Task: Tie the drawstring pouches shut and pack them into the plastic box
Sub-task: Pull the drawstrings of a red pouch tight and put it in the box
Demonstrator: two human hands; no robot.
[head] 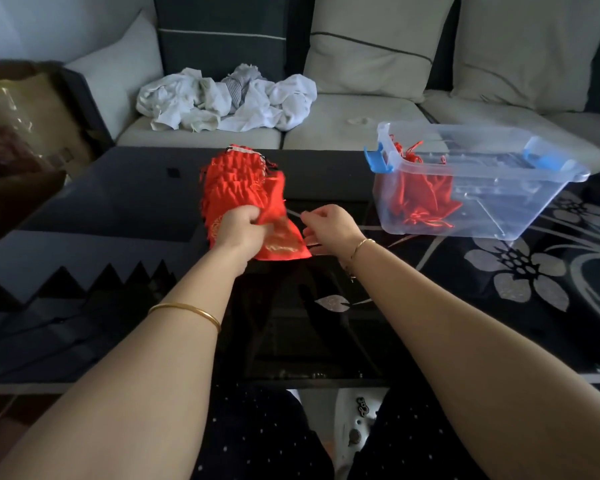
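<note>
Left hand (241,230) clenched on red gold-printed pouch (282,241) above dark tabletop (118,188), right hand (329,228) beside it, its grip not discernible, red pouch stack (232,181) behind, tied pouches (423,199) laid in clear box (499,202).

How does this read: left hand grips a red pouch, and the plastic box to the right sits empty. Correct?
Not empty: the head view shows packed pouches already inside the plastic box. The left hand does grip a red pouch.

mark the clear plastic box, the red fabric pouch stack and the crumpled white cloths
clear plastic box (499,209): head view, front wall
red fabric pouch stack (229,181): head view, gathered tops
crumpled white cloths (284,98): head view, right side
</note>
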